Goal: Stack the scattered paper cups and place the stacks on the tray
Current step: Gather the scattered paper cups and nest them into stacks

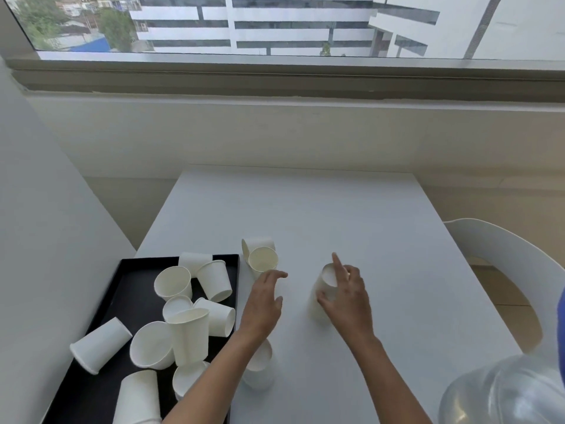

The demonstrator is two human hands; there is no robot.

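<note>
paper cups (214, 280) lie loose in the black tray (131, 292) and on the desk (336, 209), and with the right grip (348, 296) curled round a standing cup (327, 278) and the left grip (263, 304) spread wide beside a tipped cup (263, 260), a careless nudge could roll it away.

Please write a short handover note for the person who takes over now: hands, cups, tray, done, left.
Left hand: open, over the table, near two cups lying beside the tray.
Right hand: grips one cup standing on the table.
One more cup stands under the left forearm.
Tray: many loose cups lie jumbled on it.
Done: no neat stack visible.
Left: nest all cups, set the stacks on the tray.
</note>
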